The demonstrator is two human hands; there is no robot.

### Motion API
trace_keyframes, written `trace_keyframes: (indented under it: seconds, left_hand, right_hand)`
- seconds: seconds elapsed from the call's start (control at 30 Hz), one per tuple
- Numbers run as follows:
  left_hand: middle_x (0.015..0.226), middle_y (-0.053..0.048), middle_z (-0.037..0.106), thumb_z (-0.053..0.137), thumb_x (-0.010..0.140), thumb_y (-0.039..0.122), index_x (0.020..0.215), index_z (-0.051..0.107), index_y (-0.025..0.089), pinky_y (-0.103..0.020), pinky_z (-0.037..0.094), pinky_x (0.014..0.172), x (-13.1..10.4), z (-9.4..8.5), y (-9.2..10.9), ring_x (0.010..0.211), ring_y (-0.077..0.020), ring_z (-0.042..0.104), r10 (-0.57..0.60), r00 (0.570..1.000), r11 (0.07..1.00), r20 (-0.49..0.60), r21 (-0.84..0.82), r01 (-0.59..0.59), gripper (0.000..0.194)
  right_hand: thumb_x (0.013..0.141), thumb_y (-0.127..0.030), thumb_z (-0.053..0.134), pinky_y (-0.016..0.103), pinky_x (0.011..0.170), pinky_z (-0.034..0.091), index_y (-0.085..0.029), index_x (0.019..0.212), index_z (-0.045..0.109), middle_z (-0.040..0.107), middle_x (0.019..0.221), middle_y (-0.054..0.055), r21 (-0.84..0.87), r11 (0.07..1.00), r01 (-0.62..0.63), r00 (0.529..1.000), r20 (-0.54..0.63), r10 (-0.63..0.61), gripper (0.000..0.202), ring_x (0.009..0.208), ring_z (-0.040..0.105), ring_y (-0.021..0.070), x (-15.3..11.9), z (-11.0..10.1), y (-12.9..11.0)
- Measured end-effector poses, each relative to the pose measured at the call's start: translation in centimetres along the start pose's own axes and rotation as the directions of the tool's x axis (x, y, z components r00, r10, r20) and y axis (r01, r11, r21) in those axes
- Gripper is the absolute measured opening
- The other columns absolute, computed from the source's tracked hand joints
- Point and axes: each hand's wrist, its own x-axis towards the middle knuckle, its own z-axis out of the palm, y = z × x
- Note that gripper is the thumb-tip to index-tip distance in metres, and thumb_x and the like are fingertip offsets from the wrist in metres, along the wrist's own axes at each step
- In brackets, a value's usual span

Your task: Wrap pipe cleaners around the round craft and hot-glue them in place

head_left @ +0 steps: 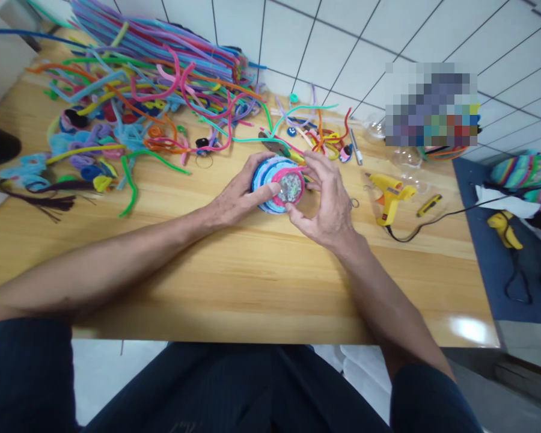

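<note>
Between my two hands is a round piece wound with blue, white and pink pipe cleaners (pixel 267 174), its pink-rimmed glittery end tilted up towards me. My left hand (pixel 243 191) grips it from the left, the thumb pressed on the pink rim. On the other side my right hand (pixel 327 195) is curled with thumb and fingertips at the pink rim, where a pink strand seems to run to the fingers. What the right fingertips pinch is small and partly hidden. Just behind the hands lie loose pipe cleaners (pixel 293 109) in several colours.
A large bundle of pipe cleaners (pixel 162 45) lies against the tiled wall, with tangled coloured ones before it. To the right are a yellow glue gun (pixel 390 195) with a black cord, a yellow cutter (pixel 429 205), a pen (pixel 356 147) and clear plastic balls (pixel 406 157).
</note>
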Motion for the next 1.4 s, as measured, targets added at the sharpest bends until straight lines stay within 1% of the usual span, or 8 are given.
trace_keyframes:
  seconds: [0.27, 0.5, 0.67, 0.83, 0.97, 1.03, 1.2, 1.4]
  left_hand:
    - [0.167, -0.014, 0.064, 0.069, 0.104, 0.079, 0.162, 0.05, 0.029, -0.056, 0.056, 0.134, 0.1, 0.1, 0.2, 0.154, -0.0385, 0.065, -0.004, 1.0, 1.0, 0.016, 0.0, 0.004, 0.079]
    - [0.17, -0.013, 0.062, 0.068, 0.105, 0.079, 0.164, 0.05, 0.03, -0.055, 0.053, 0.137, 0.2, 0.1, 0.2, 0.157, -0.0382, 0.063, 0.006, 1.0, 1.0, 0.03, -0.007, -0.006, 0.079]
    - [0.171, -0.015, 0.061, 0.067, 0.105, 0.079, 0.166, 0.05, 0.029, -0.057, 0.051, 0.138, 0.1, 0.1, 0.2, 0.158, -0.0398, 0.062, -0.01, 0.999, 1.0, 0.034, 0.012, 0.009, 0.081]
    - [0.172, -0.015, 0.06, 0.068, 0.105, 0.078, 0.167, 0.05, 0.026, -0.053, 0.05, 0.138, -0.1, 0.1, 0.4, 0.159, -0.0378, 0.061, -0.011, 0.999, 1.0, 0.03, 0.018, 0.01, 0.083]
    - [0.173, -0.017, 0.059, 0.067, 0.106, 0.078, 0.166, 0.05, 0.025, -0.053, 0.049, 0.139, -0.2, 0.2, 0.6, 0.16, -0.0372, 0.061, -0.005, 0.999, 1.0, 0.032, 0.024, 0.004, 0.083]
    - [0.173, -0.019, 0.059, 0.07, 0.103, 0.08, 0.167, 0.049, 0.024, -0.055, 0.05, 0.137, -0.2, 0.2, 0.5, 0.158, -0.0382, 0.062, 0.005, 0.999, 1.0, 0.037, 0.027, -0.006, 0.088]
    - [0.174, -0.02, 0.057, 0.089, 0.084, 0.084, 0.169, 0.047, 0.025, -0.057, 0.051, 0.137, -0.1, 0.0, 0.0, 0.159, -0.0421, 0.061, 0.024, 0.999, 0.998, 0.047, 0.051, -0.026, 0.111]
    - [0.176, -0.019, 0.056, 0.086, 0.089, 0.083, 0.17, 0.047, 0.026, -0.058, 0.049, 0.14, -0.2, 0.0, 0.1, 0.162, -0.0423, 0.058, 0.034, 0.998, 0.998, 0.057, 0.045, -0.037, 0.107]
  right_hand:
    - [0.105, -0.052, 0.075, 0.07, 0.118, 0.069, -0.031, 0.174, 0.036, 0.057, 0.175, 0.02, -0.033, 0.998, 0.051, 0.998, -0.02, -0.052, 0.082, 0.164, 0.058, 0.0437, 0.0, 0.2, -0.3]
    - [0.106, -0.051, 0.074, 0.069, 0.113, 0.072, -0.031, 0.172, 0.04, 0.06, 0.171, 0.019, -0.06, 0.998, 0.02, 0.999, -0.044, -0.023, 0.077, 0.161, 0.061, 0.0428, -0.1, 0.4, -0.5]
    - [0.105, -0.048, 0.075, 0.067, 0.114, 0.071, -0.031, 0.173, 0.037, 0.06, 0.17, 0.019, -0.052, 0.998, 0.032, 0.999, -0.038, -0.034, 0.08, 0.16, 0.061, 0.0423, -0.1, 0.4, -0.5]
    - [0.101, -0.044, 0.078, 0.065, 0.117, 0.07, -0.031, 0.17, 0.041, 0.062, 0.169, 0.019, -0.077, 0.997, -0.001, 1.0, -0.021, -0.001, 0.08, 0.159, 0.062, 0.0425, -0.1, 0.2, -1.0]
    - [0.1, -0.041, 0.079, 0.064, 0.119, 0.069, -0.029, 0.168, 0.043, 0.064, 0.166, 0.019, -0.087, 0.996, 0.013, 0.999, -0.032, -0.016, 0.078, 0.157, 0.063, 0.0414, -0.1, 0.1, -1.3]
    - [0.1, -0.041, 0.079, 0.064, 0.119, 0.068, -0.029, 0.167, 0.044, 0.064, 0.165, 0.02, -0.092, 0.996, 0.017, 0.999, -0.029, -0.02, 0.077, 0.156, 0.064, 0.0417, -0.1, 0.1, -1.3]
    - [0.1, -0.046, 0.079, 0.065, 0.118, 0.068, -0.03, 0.167, 0.044, 0.064, 0.165, 0.019, -0.089, 0.996, 0.007, 1.0, -0.014, -0.008, 0.077, 0.156, 0.064, 0.0424, 0.0, 0.1, -1.2]
    - [0.104, -0.05, 0.076, 0.062, 0.116, 0.069, -0.03, 0.165, 0.05, 0.066, 0.163, 0.018, -0.086, 0.996, 0.009, 1.0, -0.01, -0.01, 0.069, 0.152, 0.065, 0.0408, 0.1, -0.3, -1.1]
